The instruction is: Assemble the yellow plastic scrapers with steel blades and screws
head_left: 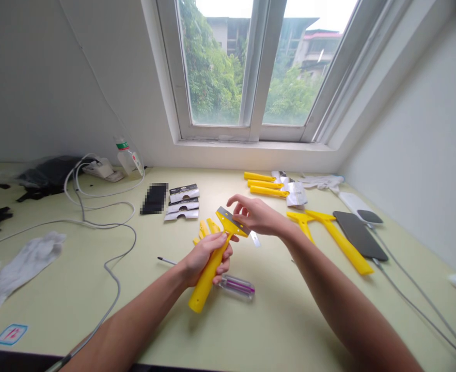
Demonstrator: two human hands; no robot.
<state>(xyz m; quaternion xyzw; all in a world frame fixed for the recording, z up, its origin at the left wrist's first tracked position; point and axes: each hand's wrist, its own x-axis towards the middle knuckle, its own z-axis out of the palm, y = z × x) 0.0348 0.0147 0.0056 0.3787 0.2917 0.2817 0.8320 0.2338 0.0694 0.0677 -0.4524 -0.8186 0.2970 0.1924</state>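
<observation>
My left hand (208, 258) is wrapped round the handle of a yellow scraper (206, 281), which is tilted with its head up and away from me. A grey metal blade (226, 214) lies across the scraper's head. My right hand (256, 213) has curled fingers at that blade, the thumb touching its face; whatever small thing they may pinch is hidden. Below my left hand lies a screwdriver (237, 287) with a clear and purple handle, its shaft passing beneath the hand. Behind the hand are several small yellow pieces (208, 227). A loose shiny blade (255, 238) rests under my right hand.
Three yellow-handled scrapers (266, 185) with wrapped heads lie at the back. Two bare yellow scrapers (344, 240) sit right, beside a dark phone (359, 235) on a cable. Black and white packets (183, 201), a bottle (129, 157), a cable (125, 253) and a white glove (22, 274) are left.
</observation>
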